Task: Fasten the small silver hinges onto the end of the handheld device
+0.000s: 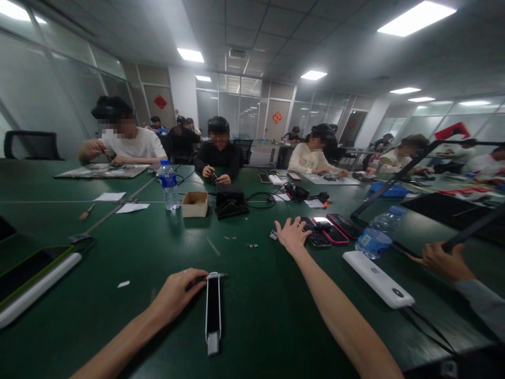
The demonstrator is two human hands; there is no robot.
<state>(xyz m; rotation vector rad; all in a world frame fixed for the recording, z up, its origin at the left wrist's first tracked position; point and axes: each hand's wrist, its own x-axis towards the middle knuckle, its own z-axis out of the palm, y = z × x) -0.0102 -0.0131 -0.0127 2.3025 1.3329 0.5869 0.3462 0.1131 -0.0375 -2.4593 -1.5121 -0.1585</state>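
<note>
My left hand (177, 295) rests on the green table (118, 252), fingers curled against the top end of a long black-and-white device (213, 310) lying flat. A thin metal tip sticks out beside that end. My right hand (292, 235) is stretched far forward with fingers spread, hovering just left of three phones (331, 231) lying side by side. A few small metal parts (251, 245) lie on the table left of that hand.
A cardboard box (194, 204), a water bottle (169, 185) and a black device (231, 201) stand ahead. A second bottle (374, 237) and a white power bank (379, 279) lie right. Another person's hand (444, 260) holds a black bar at right. Several people sit across the table.
</note>
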